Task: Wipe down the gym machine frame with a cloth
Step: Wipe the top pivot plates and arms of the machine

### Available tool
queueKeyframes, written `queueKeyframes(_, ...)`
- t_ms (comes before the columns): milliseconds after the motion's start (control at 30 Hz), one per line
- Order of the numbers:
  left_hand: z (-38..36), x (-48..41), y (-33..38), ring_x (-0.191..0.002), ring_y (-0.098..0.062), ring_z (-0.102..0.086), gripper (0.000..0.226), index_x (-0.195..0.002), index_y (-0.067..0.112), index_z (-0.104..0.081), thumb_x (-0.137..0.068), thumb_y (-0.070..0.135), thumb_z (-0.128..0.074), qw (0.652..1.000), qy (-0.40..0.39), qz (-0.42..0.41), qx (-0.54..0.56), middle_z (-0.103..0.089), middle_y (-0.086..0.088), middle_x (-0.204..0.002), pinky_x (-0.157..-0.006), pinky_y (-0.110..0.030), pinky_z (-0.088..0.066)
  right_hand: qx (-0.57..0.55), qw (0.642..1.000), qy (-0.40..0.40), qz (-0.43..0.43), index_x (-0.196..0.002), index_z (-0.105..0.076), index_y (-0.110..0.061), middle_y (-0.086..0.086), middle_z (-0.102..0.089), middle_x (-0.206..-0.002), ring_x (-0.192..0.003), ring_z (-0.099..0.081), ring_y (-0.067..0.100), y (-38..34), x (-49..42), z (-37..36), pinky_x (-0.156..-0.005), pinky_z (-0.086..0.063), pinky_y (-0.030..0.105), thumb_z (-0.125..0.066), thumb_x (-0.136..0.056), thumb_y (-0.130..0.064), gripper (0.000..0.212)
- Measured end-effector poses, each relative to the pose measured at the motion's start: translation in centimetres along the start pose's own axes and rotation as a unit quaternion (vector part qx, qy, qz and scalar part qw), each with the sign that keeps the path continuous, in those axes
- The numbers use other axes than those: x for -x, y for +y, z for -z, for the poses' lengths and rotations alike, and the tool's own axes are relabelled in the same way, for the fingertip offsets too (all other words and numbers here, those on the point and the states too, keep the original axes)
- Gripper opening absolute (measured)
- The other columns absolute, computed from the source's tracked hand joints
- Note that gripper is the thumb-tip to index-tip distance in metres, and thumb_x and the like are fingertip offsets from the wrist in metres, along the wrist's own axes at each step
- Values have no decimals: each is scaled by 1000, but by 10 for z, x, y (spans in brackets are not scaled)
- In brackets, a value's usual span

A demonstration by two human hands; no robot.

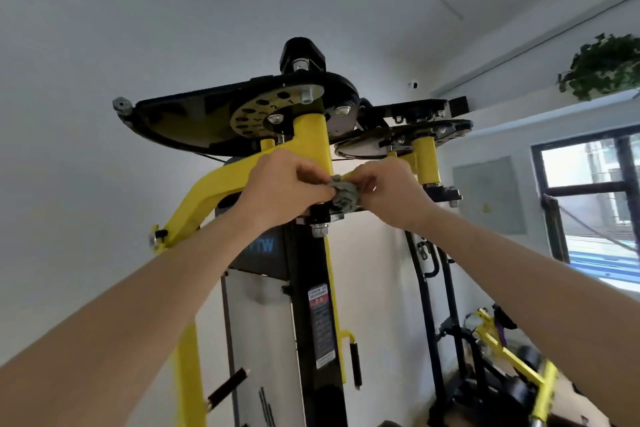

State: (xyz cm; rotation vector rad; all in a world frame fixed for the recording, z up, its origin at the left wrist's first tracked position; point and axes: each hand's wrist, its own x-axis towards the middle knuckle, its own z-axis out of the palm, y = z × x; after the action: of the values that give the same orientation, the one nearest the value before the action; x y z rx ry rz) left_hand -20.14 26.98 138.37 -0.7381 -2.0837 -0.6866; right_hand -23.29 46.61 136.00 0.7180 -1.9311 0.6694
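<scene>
A yellow and black gym machine frame (313, 139) rises in front of me, seen from below, with a black upright post and round black pivot plates on top. A small crumpled grey cloth (344, 194) sits at the base of the yellow pivot column, just above the black post. My left hand (282, 189) grips the cloth from the left with curled fingers. My right hand (391, 192) pinches its right side. Both arms reach upward. Part of the cloth is hidden between my hands.
A yellow arm (204, 198) slopes down to the left. A second pivot plate (408, 135) is at upper right. Another yellow machine (512, 354) stands low at the right. A window (595, 204) and a hanging plant (602, 66) lie to the right.
</scene>
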Motion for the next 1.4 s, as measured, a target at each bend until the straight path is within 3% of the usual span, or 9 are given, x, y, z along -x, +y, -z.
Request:
queueKeyframes(167, -3, 0, 17, -60, -2, -62, 8, -86, 25, -83, -78, 26, -85, 998, -44, 13, -52, -72, 12, -71, -64, -30, -53, -12, 999, -27, -13, -97, -81, -13, 8, -76, -83, -76, -67, 27, 2, 11, 3, -76, -55, 45, -77, -82, -6, 16)
queueKeyframes(400, -8, 23, 12, -82, -12, -61, 12, -94, 29, -82, -83, 24, -82, 989, 2, -99, -110, -67, 11, -90, -73, -40, -54, -185, 976, -53, -99, -101, -78, -7, 13, -75, -85, -79, -71, 28, -1, 51, 3, -71, -62, 38, -69, -84, 5, 23)
queueKeyframes(567, -17, 17, 14, -85, -13, -59, 10, -95, 30, -79, -86, 30, -78, 981, 49, -114, -151, -63, 10, -89, -68, -30, -47, -526, 816, -108, -215, -115, -75, -8, 16, -74, -111, -98, -72, 27, -3, 52, 7, -80, -59, 30, -61, -92, 0, 28)
queueKeyframes(600, -20, 16, 15, -84, -12, -58, 10, -96, 30, -79, -87, 30, -76, 979, 66, -114, -157, -62, 10, -89, -67, -29, -45, -547, 804, -89, -215, -114, -75, -8, 16, -74, -112, -98, -73, 27, -4, 51, 6, -80, -59, 30, -64, -92, -1, 26)
queueKeyframes(733, -27, 16, 23, -78, -6, -55, 9, -95, 24, -79, -86, 21, -77, 970, 175, -114, -123, -61, 10, -88, -66, -23, -45, -525, 825, 34, -208, -107, -72, -7, 19, -70, -111, -95, -75, 29, -9, 34, 0, -79, -61, 32, -71, -84, 10, 28)
queueKeyframes(900, -20, -4, 51, -79, -7, -64, 12, -98, 13, -79, -86, 13, -79, 928, 341, -135, -64, -68, 3, -95, -69, -26, -57, -502, 851, 125, -87, -103, -74, -13, 10, -75, -101, -90, -75, 21, -20, -12, 16, -79, -62, 32, -79, -80, 4, 30)
queueKeyframes(1067, -16, -19, 67, -100, -10, -56, 26, -111, 22, -75, -86, 28, -76, 857, 436, -150, -229, -66, 3, -109, -76, -9, -40, -494, 850, 167, -72, -89, -73, -21, 5, -75, -87, -86, -75, 22, -10, -51, 25, -77, -63, 37, -83, -76, -4, 23)
queueKeyframes(1200, -4, -26, 68, -110, -20, -51, 41, -129, 19, -67, -89, 28, -70, 844, 381, -131, -353, -64, -2, -121, -88, -28, -43, -524, 838, 126, -86, -89, -72, -13, 4, -72, -83, -80, -74, 19, 13, -65, 22, -67, -63, 30, -81, -79, -1, 18)
queueKeyframes(1400, 1, -22, 72, -109, -18, -52, 42, -131, 24, -63, -89, 23, -71, 842, 319, -83, -427, -64, 2, -117, -88, -27, -35, -530, 828, 128, -134, -93, -69, -12, 6, -72, -86, -77, -74, 17, 58, -85, 25, -60, -60, 23, -77, -82, -1, 17)
